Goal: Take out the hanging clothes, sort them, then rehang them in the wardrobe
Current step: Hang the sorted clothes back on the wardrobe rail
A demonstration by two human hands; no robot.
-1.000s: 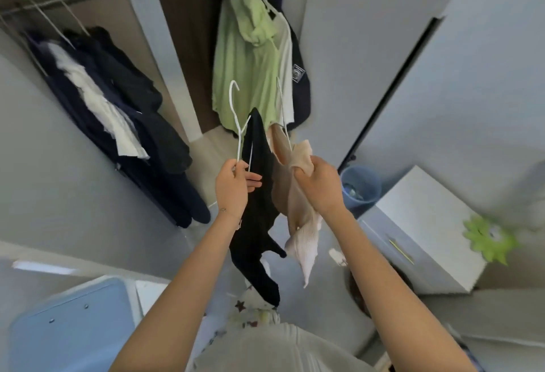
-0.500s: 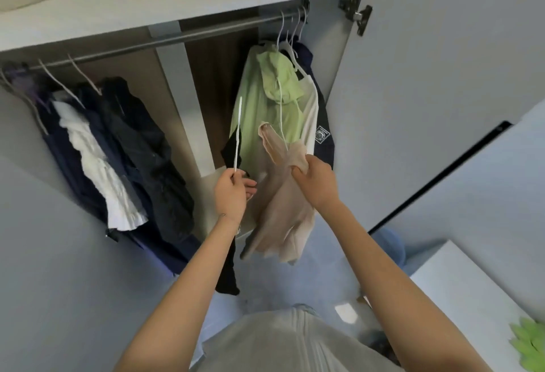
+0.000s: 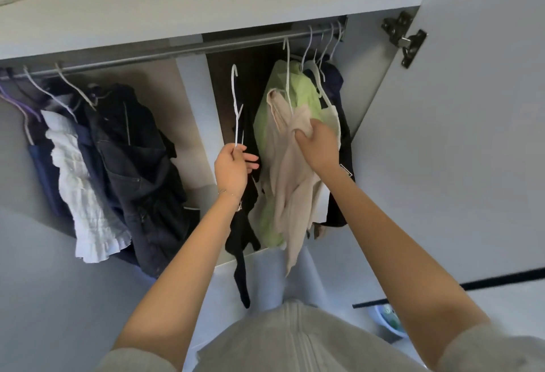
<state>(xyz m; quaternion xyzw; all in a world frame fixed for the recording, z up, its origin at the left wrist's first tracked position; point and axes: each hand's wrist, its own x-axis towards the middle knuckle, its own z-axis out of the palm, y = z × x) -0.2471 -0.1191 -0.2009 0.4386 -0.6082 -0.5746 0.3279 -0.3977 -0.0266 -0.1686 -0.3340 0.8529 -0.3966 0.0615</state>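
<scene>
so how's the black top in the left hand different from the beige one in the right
The black garment is dark and hangs narrow; the beige garment is pale and bunched. The left hand holds the black garment by its hanger; the right hand grips the beige garment's cloth. The black garment's hook sits clear below the rail; the beige garment's reaches up to it. Both hang on white hangers.

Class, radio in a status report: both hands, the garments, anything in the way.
Left hand grips white hanger with black garment, hook below rail. Right hand grips beige top on second hanger, hook at rail. Green hoodie crowds behind.
</scene>
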